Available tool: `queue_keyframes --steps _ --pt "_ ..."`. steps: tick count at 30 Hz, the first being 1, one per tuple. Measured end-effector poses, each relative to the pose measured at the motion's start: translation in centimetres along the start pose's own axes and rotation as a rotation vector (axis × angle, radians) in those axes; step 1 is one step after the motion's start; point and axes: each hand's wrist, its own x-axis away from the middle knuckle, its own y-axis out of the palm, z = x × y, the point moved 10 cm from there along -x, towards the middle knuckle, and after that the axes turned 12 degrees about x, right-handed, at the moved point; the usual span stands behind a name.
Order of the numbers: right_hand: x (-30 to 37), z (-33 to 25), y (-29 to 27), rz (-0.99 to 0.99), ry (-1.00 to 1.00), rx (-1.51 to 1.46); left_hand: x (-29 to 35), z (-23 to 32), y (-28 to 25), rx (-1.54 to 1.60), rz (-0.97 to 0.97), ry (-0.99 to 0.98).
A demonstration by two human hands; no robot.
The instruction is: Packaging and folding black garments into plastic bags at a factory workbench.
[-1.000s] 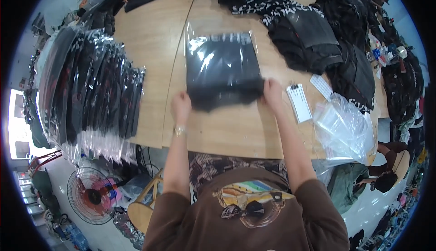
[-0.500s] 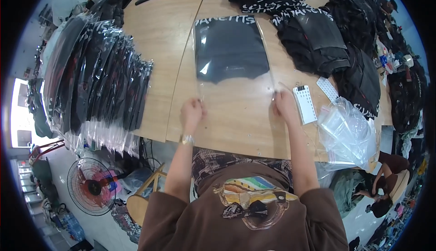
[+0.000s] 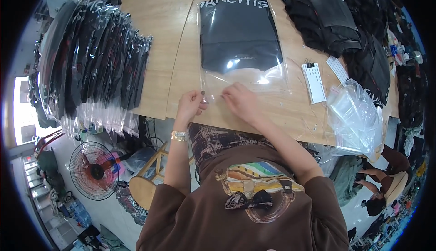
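A folded black garment (image 3: pixel 240 35) with white lettering at its far end lies flat inside a clear plastic bag (image 3: pixel 247 79) in front of me. The bag's see-through near end reaches toward my body past the garment. At its near left corner, my left hand (image 3: pixel 193 105) is closed in a pinch on the film. My right hand (image 3: pixel 240 102) is close beside it, fingers pinched together at the bag's near edge. Glare on the film hides exactly how much plastic each hand grips.
Bagged black garments (image 3: pixel 95 56) fill the table's left side. Unbagged black garments (image 3: pixel 324 22) lie at right. Nearer are a clipped white label stack (image 3: pixel 314 84), another label sheet (image 3: pixel 337 69) and empty clear bags (image 3: pixel 354 117). A floor fan (image 3: pixel 94 171) and wooden stool (image 3: pixel 144 191) stand lower left.
My right hand has moved left from the bag's right side to near my left hand. The bag's open end now lies lower and flatter. The view has shifted slightly.
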Motion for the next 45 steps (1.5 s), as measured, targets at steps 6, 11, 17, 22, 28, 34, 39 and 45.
queue_keyframes --steps 6,11,17,22,28,34,39,45 --pt "-2.2 -1.8 4.8 -0.098 -0.054 -0.011 0.5 0.1 0.7 0.147 -0.039 0.087" --pt "-1.9 -1.2 5.9 -0.130 -0.004 -0.030 0.5 0.0 0.4 0.101 0.008 0.147" --pt "-2.1 -1.6 6.5 -0.156 -0.086 -0.039 0.1 0.0 -0.1 0.074 0.046 0.136" --pt "-1.8 -2.3 6.6 -0.193 -0.159 -0.034 0.2 0.2 -0.2 0.059 0.031 0.156" --pt "0.7 2.7 1.4 -0.118 0.237 -0.365 0.4 0.0 0.2 0.226 0.046 0.066" --pt "13.1 22.2 -25.4 0.738 0.430 -0.980 0.9 -0.7 -1.7 0.145 0.037 0.115" --pt "38.0 24.3 -52.3 1.603 0.488 -0.406 1.0 0.4 -2.7 0.055 -0.001 0.149" --pt "24.2 10.5 -44.4 1.131 0.434 0.859 2.5 7.5 -2.1 -0.556 0.214 0.668"
